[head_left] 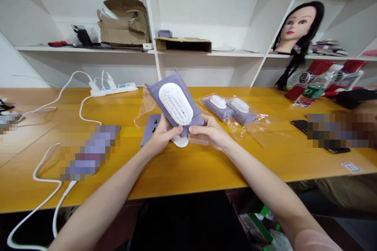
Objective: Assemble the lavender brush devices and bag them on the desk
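Both hands hold up a purple-grey pouch [157, 90] above the table, tilted, with a white oval bristle brush [176, 104] on its front. My left hand [161, 135] grips the lower left edge, thumb at the brush's lower end. At the lower right corner, my right hand [211, 131] pinches the pouch between thumb and fingers. Beneath lies a flat purple piece [149, 127] with small black marks, and a white rounded part [180, 141] shows below the hands. To the right, two similar purple pouches [219, 108] with white ovals lie in clear plastic.
A power strip [118, 88] with white cables stands at the back left; a blurred-out phone-like shape [96, 153] is nearer. On the right are a water bottle [316, 88], dark phones [338, 150] and another person's blurred arm. Shelves hold a cardboard box [123, 27] and a mannequin head [299, 27].
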`<state>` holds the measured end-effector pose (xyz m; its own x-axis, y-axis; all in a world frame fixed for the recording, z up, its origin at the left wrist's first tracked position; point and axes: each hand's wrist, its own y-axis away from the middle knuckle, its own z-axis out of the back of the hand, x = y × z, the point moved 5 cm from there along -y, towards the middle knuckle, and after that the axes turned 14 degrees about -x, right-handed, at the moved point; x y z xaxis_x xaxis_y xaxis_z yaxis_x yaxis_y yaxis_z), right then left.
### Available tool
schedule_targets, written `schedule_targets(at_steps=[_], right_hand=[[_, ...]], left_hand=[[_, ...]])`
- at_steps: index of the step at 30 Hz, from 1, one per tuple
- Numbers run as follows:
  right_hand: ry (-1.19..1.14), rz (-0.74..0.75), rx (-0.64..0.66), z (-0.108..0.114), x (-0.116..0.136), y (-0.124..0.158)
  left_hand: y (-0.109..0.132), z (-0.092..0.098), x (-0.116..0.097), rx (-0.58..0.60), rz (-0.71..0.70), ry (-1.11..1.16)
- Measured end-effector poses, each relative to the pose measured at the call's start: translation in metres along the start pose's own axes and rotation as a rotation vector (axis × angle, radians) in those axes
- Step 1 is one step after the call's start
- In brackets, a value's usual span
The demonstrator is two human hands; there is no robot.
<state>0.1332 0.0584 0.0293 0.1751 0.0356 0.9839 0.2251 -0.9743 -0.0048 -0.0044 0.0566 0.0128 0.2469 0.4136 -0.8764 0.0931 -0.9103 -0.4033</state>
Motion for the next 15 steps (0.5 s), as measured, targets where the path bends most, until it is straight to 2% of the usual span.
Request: schedule_targets(at_steps=[6,10,15], right_hand=[[0.151,0.017,0.051,-0.0010,0.0041,-0.0007],[0.139,0.019,0.060,-0.0035,0.0033,0.0000],[0.078,0.018,0.038,-0.0054,-0.0001,0.0011]], left_hand=[[0.0005,-0.0007,-0.0026,0.020,-0.035,-0.055],[0.0046,-0.0017,0.0020,0.049,-0.033,-0.117],[0.0069,-0.0005,-0.0037,0.048,-0.121,-0.254]])
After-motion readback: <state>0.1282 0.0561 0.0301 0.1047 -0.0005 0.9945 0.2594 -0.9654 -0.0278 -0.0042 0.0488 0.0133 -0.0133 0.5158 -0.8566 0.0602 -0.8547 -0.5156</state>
